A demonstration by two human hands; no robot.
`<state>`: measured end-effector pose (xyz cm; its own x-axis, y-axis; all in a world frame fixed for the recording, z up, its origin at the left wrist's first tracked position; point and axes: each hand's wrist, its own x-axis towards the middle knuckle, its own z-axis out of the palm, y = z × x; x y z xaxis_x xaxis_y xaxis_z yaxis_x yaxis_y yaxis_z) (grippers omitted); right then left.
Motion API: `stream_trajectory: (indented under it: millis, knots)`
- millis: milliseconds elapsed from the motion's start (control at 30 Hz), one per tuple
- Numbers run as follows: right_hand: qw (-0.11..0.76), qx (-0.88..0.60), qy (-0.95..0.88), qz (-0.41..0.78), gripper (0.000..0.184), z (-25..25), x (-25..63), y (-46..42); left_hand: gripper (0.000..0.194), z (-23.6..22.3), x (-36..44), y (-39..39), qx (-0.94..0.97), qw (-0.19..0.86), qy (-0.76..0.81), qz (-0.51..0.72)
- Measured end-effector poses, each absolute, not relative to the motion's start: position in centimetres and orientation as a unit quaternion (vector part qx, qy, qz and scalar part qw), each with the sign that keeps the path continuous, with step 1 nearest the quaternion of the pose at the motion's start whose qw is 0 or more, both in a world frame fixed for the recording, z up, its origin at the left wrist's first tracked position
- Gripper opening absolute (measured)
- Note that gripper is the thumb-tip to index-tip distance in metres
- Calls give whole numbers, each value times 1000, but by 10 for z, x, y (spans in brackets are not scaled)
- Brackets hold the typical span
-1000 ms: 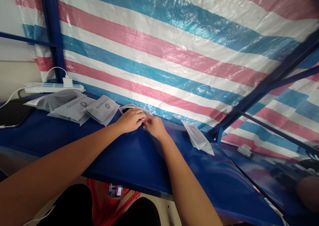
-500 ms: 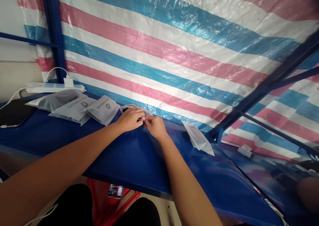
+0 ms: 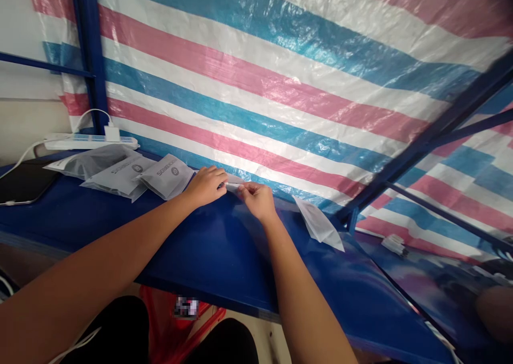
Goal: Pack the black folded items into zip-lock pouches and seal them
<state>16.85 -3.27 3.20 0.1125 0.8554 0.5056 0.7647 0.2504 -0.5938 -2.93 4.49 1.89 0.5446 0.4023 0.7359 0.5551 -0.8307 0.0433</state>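
At the back of the blue table, my left hand (image 3: 207, 186) is closed on one end of a frosted plastic bag (image 3: 232, 180). My right hand (image 3: 257, 197) pinches the same bag's near edge, a short way to the right, and a white strip of that edge shows between the hands. Most of the bag is hidden behind my fingers. Just left of my left hand lies a frosted bag with a printed logo (image 3: 167, 176). Another frosted bag (image 3: 319, 222) rests apart, to the right of my right hand.
Two more frosted bags (image 3: 120, 176) overlap at the left, beside a dark tablet (image 3: 26, 182) and a white power strip (image 3: 90, 142). A striped plastic sheet (image 3: 256, 102) hangs right behind the blue table (image 3: 216, 257). A blue metal post (image 3: 425, 134) slants across the right.
My hands have moved apart along the bag's edge. The right hand has slid to the right and the left hand slightly to the left, baring a white strip between them.
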Motion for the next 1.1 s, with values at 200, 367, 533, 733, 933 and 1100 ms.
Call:
stream_trajectory:
  millis: [200, 367, 533, 733, 933, 1100]
  knots:
    - [498, -627, -599, 2, 28, 33, 190, -30, 11, 26, -38, 50, -861, 112, -298, -396]
    - [540, -656, -528, -12, 31, 34, 212, -28, 9, 28, -49, 61, -848, 116, -314, -411]
    - [548, -685, -479, 12, 30, 29, 224, -24, 7, 29, -51, 64, -845, 93, -322, -416]
    - [562, -690, -443, 106, 24, 21, 226, -19, 9, 29, -50, 53, -854, -13, -321, -410]
    - [550, -680, -458, 156, 53, 18, 210, -19, 10, 22, -45, 47, -873, -52, -304, -378]
    - [366, -703, -609, 26, 46, 21, 182, -27, 13, 18, -41, 46, -881, -59, -286, -373]
